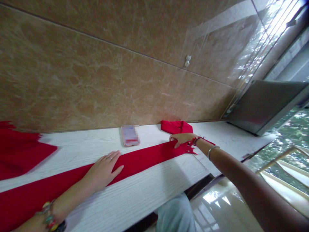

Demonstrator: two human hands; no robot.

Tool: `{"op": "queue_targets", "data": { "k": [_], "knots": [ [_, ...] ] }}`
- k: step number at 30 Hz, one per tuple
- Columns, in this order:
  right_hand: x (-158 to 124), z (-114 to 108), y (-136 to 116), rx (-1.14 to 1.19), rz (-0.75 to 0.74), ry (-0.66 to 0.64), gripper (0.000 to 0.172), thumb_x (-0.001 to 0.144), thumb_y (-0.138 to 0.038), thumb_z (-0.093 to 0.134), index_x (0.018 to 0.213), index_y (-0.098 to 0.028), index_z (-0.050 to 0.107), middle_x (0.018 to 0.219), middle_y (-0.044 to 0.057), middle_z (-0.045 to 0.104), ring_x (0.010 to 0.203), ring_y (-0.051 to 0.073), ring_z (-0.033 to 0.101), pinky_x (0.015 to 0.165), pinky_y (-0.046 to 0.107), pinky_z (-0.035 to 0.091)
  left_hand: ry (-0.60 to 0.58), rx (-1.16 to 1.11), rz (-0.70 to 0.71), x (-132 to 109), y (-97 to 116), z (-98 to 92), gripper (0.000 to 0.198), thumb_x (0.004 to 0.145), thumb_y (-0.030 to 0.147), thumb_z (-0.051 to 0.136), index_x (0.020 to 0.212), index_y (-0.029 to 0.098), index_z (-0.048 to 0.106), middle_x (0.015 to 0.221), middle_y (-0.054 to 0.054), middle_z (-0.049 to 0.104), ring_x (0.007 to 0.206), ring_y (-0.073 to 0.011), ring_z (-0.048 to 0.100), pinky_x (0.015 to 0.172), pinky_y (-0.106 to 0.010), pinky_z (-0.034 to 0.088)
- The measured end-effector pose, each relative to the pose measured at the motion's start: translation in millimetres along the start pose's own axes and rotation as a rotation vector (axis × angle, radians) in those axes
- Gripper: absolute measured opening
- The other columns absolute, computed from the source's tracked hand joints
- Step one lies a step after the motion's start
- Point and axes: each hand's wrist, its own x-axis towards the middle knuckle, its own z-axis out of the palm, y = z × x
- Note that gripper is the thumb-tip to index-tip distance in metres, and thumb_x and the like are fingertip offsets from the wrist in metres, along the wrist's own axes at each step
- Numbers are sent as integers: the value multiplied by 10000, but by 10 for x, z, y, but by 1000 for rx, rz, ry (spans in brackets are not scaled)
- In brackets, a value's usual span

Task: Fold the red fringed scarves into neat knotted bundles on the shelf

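Note:
A long red scarf (pixel 145 159) lies stretched flat across the white tabletop, running from the lower left to a fringed end at the right. My left hand (pixel 102 170) rests palm down on its middle, fingers extended and thumb apart. Close to the fringe is my right hand (pixel 182 139), its thumb touching the cloth and its fingers bent near the scarf's far edge. A gap shows between that thumb and the fingers. Just behind the right hand sits a folded red cloth (pixel 175 126).
A phone (pixel 130 135), partly blurred out, lies near the wall beyond the scarf. More red fringed fabric (pixel 21 154) is at the left. A brown marbled wall (pixel 96 80) backs the white table (pixel 149 187). At the right stands a dark grey panel (pixel 263 104).

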Motion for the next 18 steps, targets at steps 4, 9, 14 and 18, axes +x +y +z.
{"op": "queue_targets", "data": {
  "k": [4,9,14,18],
  "knots": [
    [-77,-47,-16,17,-9,24,397,666,-309,621,1000,-95,598,907,61,637,793,151,544,660,192,402,-4,6,-6,16,18,-21,631,838,487,280,1306,73,362,1348,-123,378,1246,-229,341,1026,-377,287],
    [-229,-181,154,29,1,-1,386,612,-327,673,932,-113,634,867,61,656,747,169,557,632,220,414,10,-2,2,48,0,5,628,832,486,291,1298,74,379,1335,-117,399,1239,-231,353,1022,-375,301],
    [-395,-211,373,65,33,-79,436,591,-314,679,998,-164,630,904,39,667,802,195,589,679,244,451,47,-1,25,62,-53,72,642,827,524,290,1287,90,400,1326,-113,415,1223,-233,377,1019,-370,307],
    [-440,-104,400,116,38,11,522,599,-386,669,1074,-182,594,1031,60,636,907,219,576,777,289,451,61,0,35,72,-80,113,662,820,556,280,1288,105,401,1328,-97,415,1220,-231,383,1017,-364,311]
  ]
}}
